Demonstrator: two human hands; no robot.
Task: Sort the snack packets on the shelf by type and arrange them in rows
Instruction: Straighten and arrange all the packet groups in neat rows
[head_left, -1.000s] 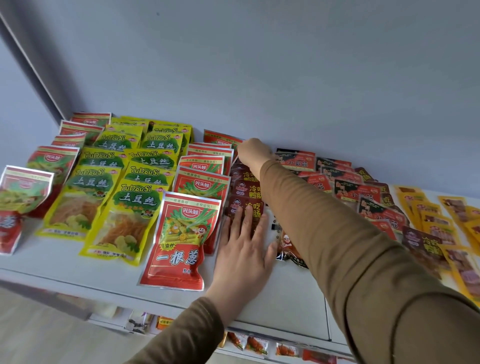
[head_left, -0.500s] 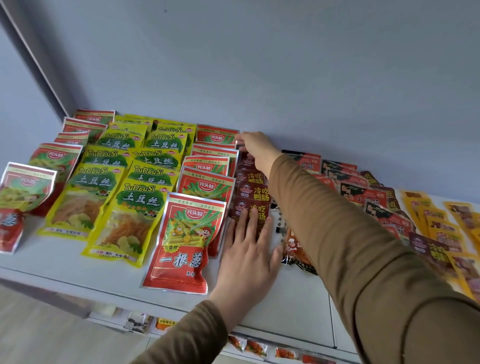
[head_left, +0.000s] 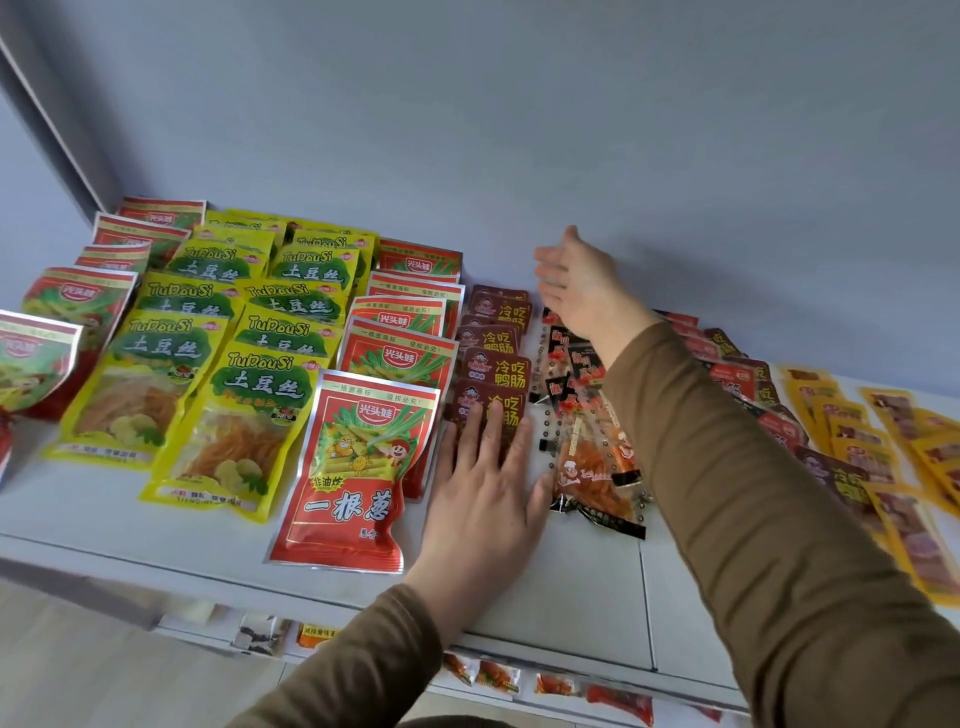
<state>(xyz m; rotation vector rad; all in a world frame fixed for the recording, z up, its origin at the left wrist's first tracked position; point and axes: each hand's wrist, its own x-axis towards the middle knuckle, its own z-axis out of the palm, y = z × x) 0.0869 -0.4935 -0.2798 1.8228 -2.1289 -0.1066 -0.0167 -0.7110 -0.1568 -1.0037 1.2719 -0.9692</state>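
Note:
Snack packets lie in overlapping rows on a white shelf. Yellow-green potato packets form two rows at the left. Red green-onion packets run in a row beside them. Small maroon packets make the row to their right. My left hand lies flat, fingers spread, on the front maroon packet. My right hand hovers open above the back of the shelf, holding nothing. Clear orange packets sit between my arms, partly hidden by my right sleeve.
Dark red packets and yellow packets fill the right side. More red packets lie at the far left. A grey wall stands right behind the rows. A lower shelf holds small orange packets.
My right hand has lifted off the back of the red and maroon rows, moved right and opened. My left hand has stayed flat on the front maroon packet.

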